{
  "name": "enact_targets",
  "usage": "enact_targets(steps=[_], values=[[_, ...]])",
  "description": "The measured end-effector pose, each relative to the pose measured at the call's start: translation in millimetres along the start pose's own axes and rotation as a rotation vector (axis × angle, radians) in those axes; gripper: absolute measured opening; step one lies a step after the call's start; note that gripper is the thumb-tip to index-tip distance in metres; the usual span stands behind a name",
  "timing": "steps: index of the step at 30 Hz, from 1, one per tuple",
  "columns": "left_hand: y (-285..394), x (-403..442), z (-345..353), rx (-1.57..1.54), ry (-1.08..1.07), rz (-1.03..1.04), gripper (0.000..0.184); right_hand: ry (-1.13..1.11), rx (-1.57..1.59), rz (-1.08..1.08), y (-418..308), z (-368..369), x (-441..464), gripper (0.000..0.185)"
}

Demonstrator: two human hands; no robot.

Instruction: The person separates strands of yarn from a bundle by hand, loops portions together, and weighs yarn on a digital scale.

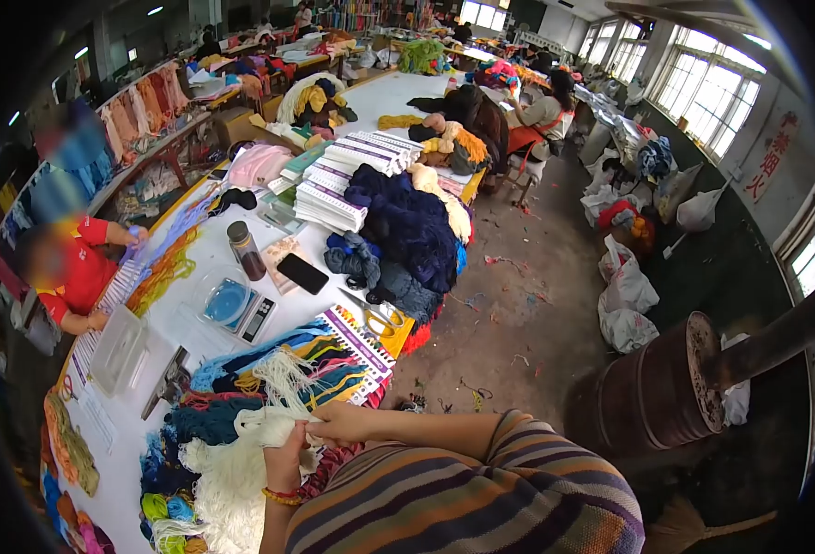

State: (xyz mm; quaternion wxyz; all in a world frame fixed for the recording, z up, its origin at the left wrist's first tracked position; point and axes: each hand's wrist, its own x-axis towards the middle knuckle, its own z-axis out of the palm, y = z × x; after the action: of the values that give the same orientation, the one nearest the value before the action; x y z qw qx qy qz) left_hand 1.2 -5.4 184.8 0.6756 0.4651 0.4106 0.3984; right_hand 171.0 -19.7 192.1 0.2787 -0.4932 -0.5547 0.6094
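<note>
A bundle of cream-white yarn (269, 427) is gripped between my two hands at the near edge of the table. My left hand (285, 459), with a beaded bracelet at the wrist, closes round the strands from below. Pinching the yarn at its right side is my right hand (340, 423). A loose heap of white yarn (218, 485) lies left of my left hand. Just beyond are colored thread skeins (319, 355), spread beside a card strip with colored thread samples (356, 337). Dark teal yarn (209, 420) sits under part of the white strands.
Yellow-handled scissors (384, 319), a phone (302, 274), a scale with a bowl (250, 314), a brown bottle (246, 249) and a plastic tray (118, 351) lie ahead. Navy yarn (407, 222) is piled beyond. A person in red (84, 263) works opposite; a rusty drum (647, 388) stands right.
</note>
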Motion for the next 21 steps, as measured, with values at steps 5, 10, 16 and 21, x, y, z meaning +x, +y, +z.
enact_targets(steps=[5,10,16,21], values=[[-2.5,-1.7,-5.1,-0.099,-0.012,-0.07,0.006,-0.157,0.637,0.153,0.1,5.9,-0.1,0.02],[-4.8,-1.0,-18.6,-0.14,-0.046,-0.027,0.01,-0.181,0.954,0.206,1.1,1.7,5.1,0.014],[-4.0,-1.7,-86.7,-0.801,-0.124,-0.088,0.019,0.118,1.126,-0.084,-19.0,-62.8,16.1,0.009],[42.0,-29.6,-216.5,-0.588,0.247,0.412,0.036,0.748,0.918,-0.32,-69.6,-188.2,1.6,0.011]])
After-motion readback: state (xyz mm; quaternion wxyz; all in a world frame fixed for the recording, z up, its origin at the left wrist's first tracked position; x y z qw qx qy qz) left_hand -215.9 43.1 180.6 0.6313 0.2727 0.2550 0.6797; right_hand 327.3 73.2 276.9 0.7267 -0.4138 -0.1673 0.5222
